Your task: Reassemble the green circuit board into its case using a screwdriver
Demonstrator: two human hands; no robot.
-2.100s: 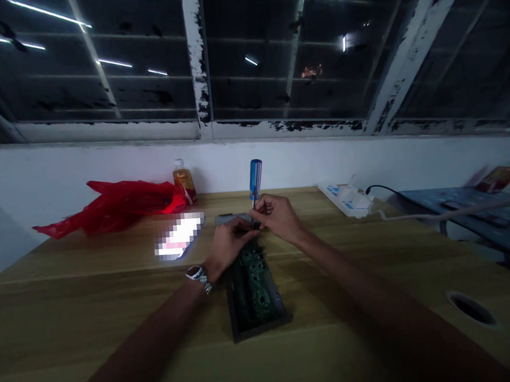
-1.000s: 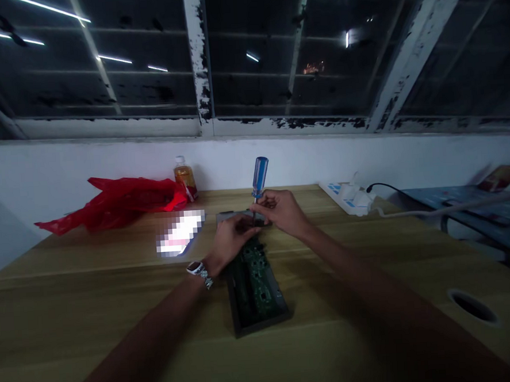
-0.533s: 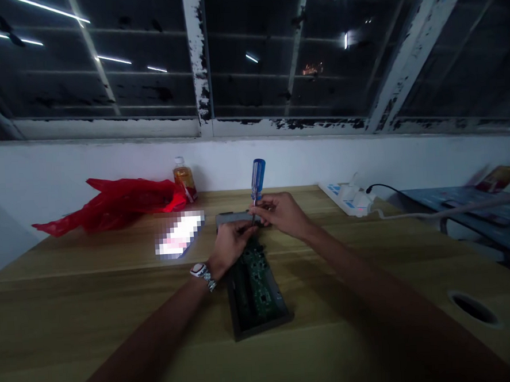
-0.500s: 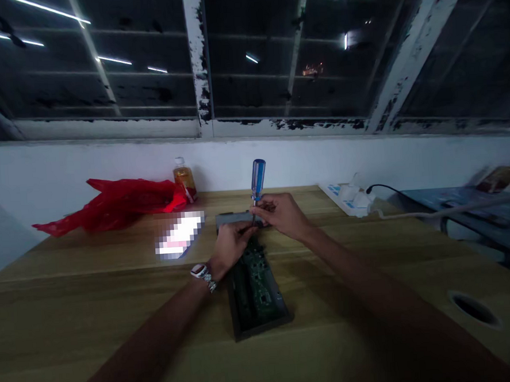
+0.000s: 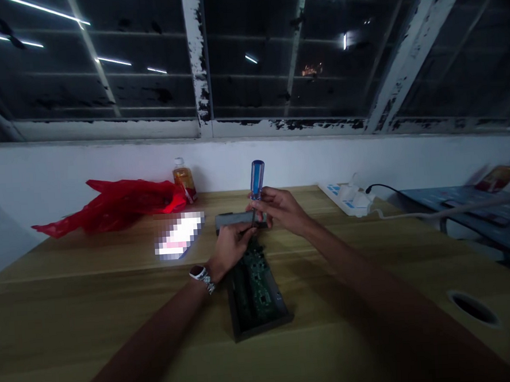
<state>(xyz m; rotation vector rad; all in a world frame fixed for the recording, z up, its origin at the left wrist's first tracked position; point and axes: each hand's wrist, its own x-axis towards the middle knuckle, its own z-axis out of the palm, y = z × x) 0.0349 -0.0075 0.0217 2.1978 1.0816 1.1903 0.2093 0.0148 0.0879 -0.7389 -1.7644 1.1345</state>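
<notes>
My right hand (image 5: 284,209) grips a screwdriver (image 5: 257,179) with a clear blue handle, thumb and fingers closed near where handle meets shaft. The tool stands nearly upright, its shaft pointing down. At the shaft's lower end, the fingertips of my left hand (image 5: 232,244) are pinched together; whatever lies between them is hidden. Below both hands is an open dark casing (image 5: 263,329) with a green circuit board (image 5: 260,283) inside. A grey part (image 5: 226,218) shows at its far end, partly covered by my hands. My left wrist wears a watch (image 5: 202,275).
Left of the casing lies a blurred-out bright phone-like object (image 5: 180,236). Behind it are a red plastic bag (image 5: 130,204) and a bottle (image 5: 184,181). A white power strip (image 5: 346,200) with plugs and cable sits back right. The wooden table (image 5: 137,313) has a round hole (image 5: 473,308).
The screwdriver handle has turned a little and shifted slightly left, and the fingers of my right hand have changed position around it. My left hand stays almost in place.
</notes>
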